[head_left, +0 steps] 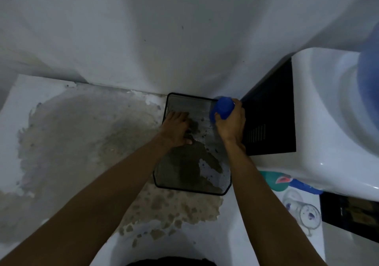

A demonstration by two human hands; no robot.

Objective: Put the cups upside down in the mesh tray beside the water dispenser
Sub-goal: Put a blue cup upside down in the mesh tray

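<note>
A black mesh tray lies on a white counter, just left of the water dispenser. My right hand is wrapped around a blue cup at the tray's far right corner, base pointing up and away. My left hand rests flat, palm down, inside the tray near its far left side, fingers together and holding nothing. The cup's rim is hidden by my fingers.
The counter has large worn brown patches left of and in front of the tray. A white wall rises right behind it. The dispenser carries a blue water bottle. Clear glasses and colourful items sit below the dispenser at right.
</note>
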